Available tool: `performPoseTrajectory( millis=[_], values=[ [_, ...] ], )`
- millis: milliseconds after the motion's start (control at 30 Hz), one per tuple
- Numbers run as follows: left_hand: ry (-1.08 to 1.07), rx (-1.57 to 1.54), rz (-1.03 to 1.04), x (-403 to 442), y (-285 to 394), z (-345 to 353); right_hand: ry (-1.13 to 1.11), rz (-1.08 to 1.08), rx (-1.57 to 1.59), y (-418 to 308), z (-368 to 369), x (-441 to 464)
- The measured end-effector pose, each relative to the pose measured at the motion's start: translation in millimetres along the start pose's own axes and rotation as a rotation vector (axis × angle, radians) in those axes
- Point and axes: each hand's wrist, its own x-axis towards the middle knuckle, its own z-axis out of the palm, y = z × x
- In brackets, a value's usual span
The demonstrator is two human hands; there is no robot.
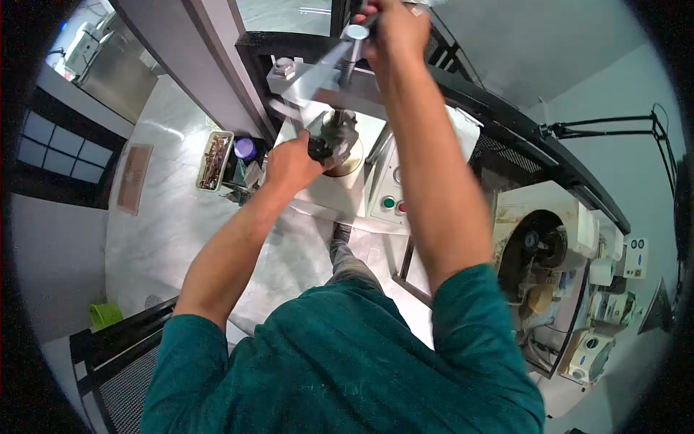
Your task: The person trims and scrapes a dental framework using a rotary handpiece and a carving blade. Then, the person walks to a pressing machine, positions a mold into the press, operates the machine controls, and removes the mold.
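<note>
In front of me stands a white press-like machine (325,195) with a round metal plate (348,165) on its bed. A dark metal piece (337,137), blurred, rests above the plate under a threaded screw (346,74). My left hand (293,163) is closed around the near left side of that piece; its fingertips are partly hidden. Up at the top, my right hand (400,32) has its fingers wrapped round a metal bar (329,69), which slants across the screw's top and is smeared by motion.
Green and red buttons (388,202) sit on the machine's front panel. Left of it, a tray of brownish scraps (215,160) and a purple-lidded tub (245,149) stand low down. A black frame (506,119) runs behind. Bench equipment (538,239) fills the right side.
</note>
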Motion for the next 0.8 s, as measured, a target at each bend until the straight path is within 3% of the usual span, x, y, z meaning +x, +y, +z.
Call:
performPoseTrajectory(
  millis=[67, 100, 133, 167, 233, 300, 367, 467, 533, 633, 667, 733, 800],
  values=[
    [-0.002, -0.052, 0.027, -2, 3, -13, -0.425, 0.396, -0.268, 7, 23, 38],
    [-0.003, -0.083, 0.028, -4, 3, -13, -0.636, 0.535, -0.552, -7, 42, 36],
    [0.074, -0.117, 0.071, -4, -7, -2, -0.827, 0.592, -0.563, -5, 57, 37],
    [0.050, -0.101, 0.057, -4, -13, -3, -1.039, 0.542, -0.903, -14, 77, 30],
    [-0.022, -0.063, 0.031, -12, -23, -8, -1.412, 0.225, -1.231, -43, 105, 2],
    [0.029, -0.182, 0.034, -27, -44, -8, -1.527, -0.156, -1.330, -56, 93, -15],
    [0.050, -0.232, 0.005, -44, -69, -3, -1.445, -0.499, -1.295, -73, 63, -22],
    [-0.012, -0.371, -0.207, -56, -91, -10, -1.048, -0.819, -1.157, -105, -4, -32],
    [-0.051, -0.496, -0.338, -57, -104, -9, -0.729, -0.680, -1.019, -127, -41, -65],
    [-0.036, -0.767, -0.463, -59, -128, 9, -0.239, -0.260, -0.612, -123, -57, -157],
    [-0.013, -0.884, -0.455, -58, -135, 14, -0.185, -0.193, -0.543, -108, -73, -179],
    [-0.115, -1.016, -0.583, -56, -147, 13, 0.134, 0.031, -0.627, -75, -81, -229],
    [-0.188, -1.112, -0.689, -53, -155, 14, 0.188, 0.297, -0.649, -28, -123, -272]
  ],
)
